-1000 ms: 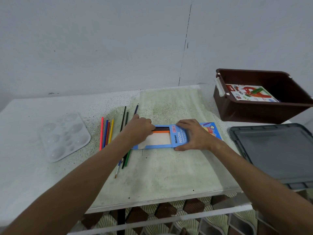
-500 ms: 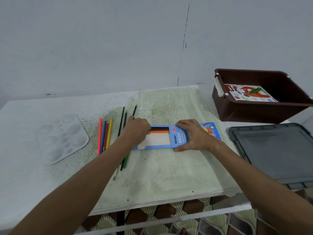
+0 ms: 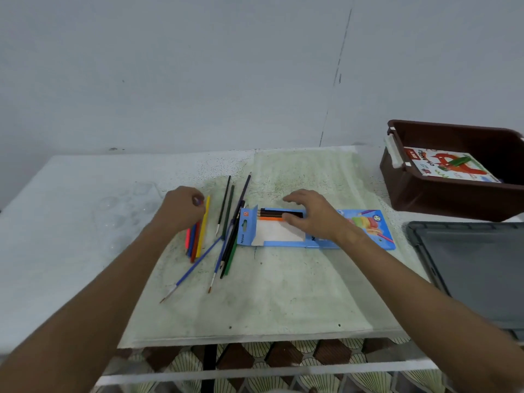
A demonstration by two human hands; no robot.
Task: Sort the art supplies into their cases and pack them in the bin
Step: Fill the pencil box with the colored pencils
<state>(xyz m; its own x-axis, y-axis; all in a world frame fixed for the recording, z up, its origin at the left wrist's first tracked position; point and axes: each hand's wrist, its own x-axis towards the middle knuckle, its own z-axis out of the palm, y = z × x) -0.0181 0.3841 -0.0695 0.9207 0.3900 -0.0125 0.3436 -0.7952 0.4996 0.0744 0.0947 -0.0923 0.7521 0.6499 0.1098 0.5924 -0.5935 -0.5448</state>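
A blue pencil case (image 3: 365,226) lies slid open on the green mat (image 3: 255,302). Its tray holds a black, a brown and an orange pencil (image 3: 270,215). My right hand (image 3: 314,218) rests its palm on the case with the fingers spread. To the left lie pink, blue, red and yellow pencils (image 3: 195,242) side by side. My left hand (image 3: 180,211) covers their upper ends with curled fingers. Between them and the case lie several dark pencils (image 3: 230,219) and blue-handled brushes (image 3: 195,265). The brown bin (image 3: 442,202) stands at the far right.
An oil pastel box (image 3: 450,165) lies inside the bin. A grey lid (image 3: 476,268) lies at the right edge of the table. A clear paint palette (image 3: 124,211) sits to the left. A wall rises behind the table.
My left hand left the open end of the case and moved left onto the coloured pencils. My right hand's fingers lifted off the case. The view shifted left.
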